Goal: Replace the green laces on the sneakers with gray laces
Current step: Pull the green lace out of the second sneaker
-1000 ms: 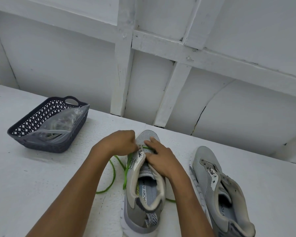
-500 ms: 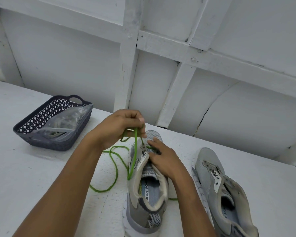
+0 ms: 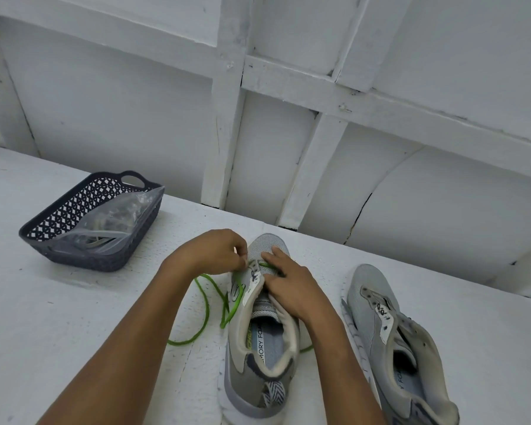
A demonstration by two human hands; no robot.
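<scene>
A grey sneaker (image 3: 259, 360) stands on the white table, toe pointing away from me. A green lace (image 3: 207, 305) runs through its front eyelets and loops loosely over the table to its left. My left hand (image 3: 215, 251) pinches the green lace at the sneaker's left front eyelets. My right hand (image 3: 292, 286) presses flat on the tongue and right eyelet row. A second grey sneaker (image 3: 393, 335) without any lace lies to the right.
A dark lattice basket (image 3: 111, 257) stands at the left, holding a clear plastic bag (image 3: 111, 222) with pale laces inside. White wall panels with wooden battens rise behind the table.
My left hand, which had lifted a loop of the green lace up above the toe, has come back down to the front eyelets. My right hand stayed on the sneaker.
</scene>
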